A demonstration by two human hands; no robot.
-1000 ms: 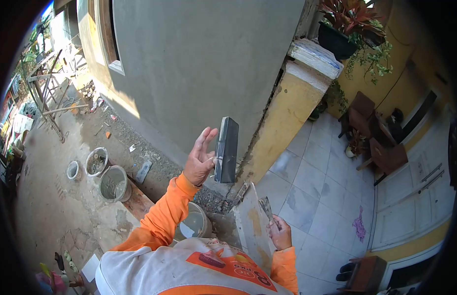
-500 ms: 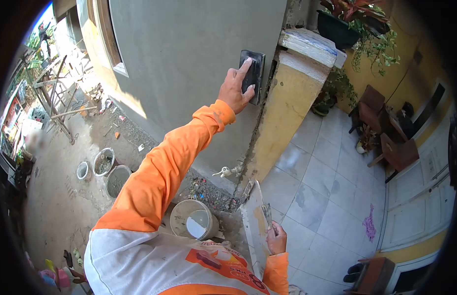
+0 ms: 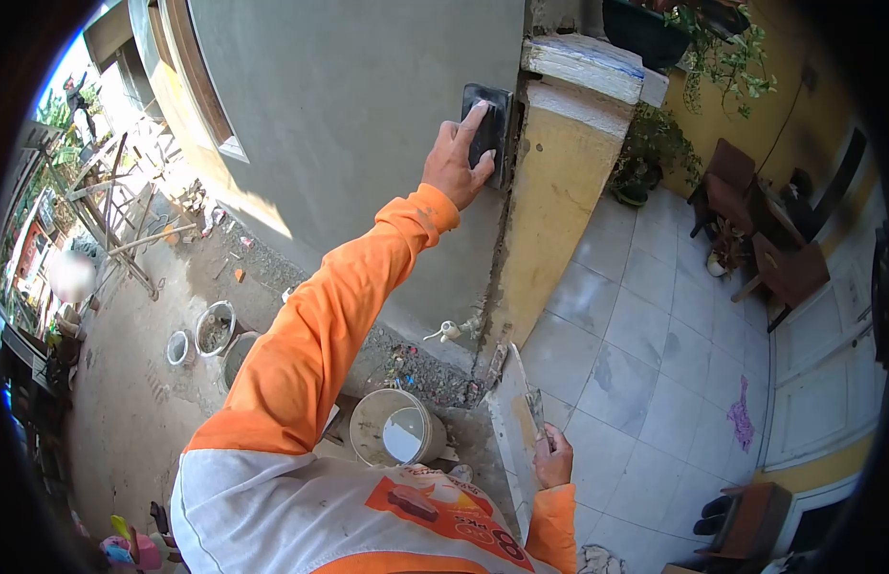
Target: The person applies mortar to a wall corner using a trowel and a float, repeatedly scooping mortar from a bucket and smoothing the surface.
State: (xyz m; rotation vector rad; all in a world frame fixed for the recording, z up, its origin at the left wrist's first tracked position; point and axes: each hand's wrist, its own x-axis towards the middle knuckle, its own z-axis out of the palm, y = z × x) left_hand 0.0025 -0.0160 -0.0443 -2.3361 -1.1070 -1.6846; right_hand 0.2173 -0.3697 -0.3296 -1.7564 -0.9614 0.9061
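My left hand reaches up and forward, its fingers wrapped on a black plastering float. The float lies against the grey plastered wall, close to the wall's right edge. Low on the right, my right hand is closed round a small putty knife, its blade pointing up. That knife is held above the low ledge beside the tiled floor. A yellow pillar with a rough white cap stands just right of the float.
A white tap sticks out low on the wall. Beneath it stands a large bucket with liquid in it. Smaller buckets stand on the concrete at left. Potted plants, brown chairs and a distant person are in view.
My view has shifted slightly. The float sits a little higher and closer to the pillar's cap in the picture. Both hands keep their hold.
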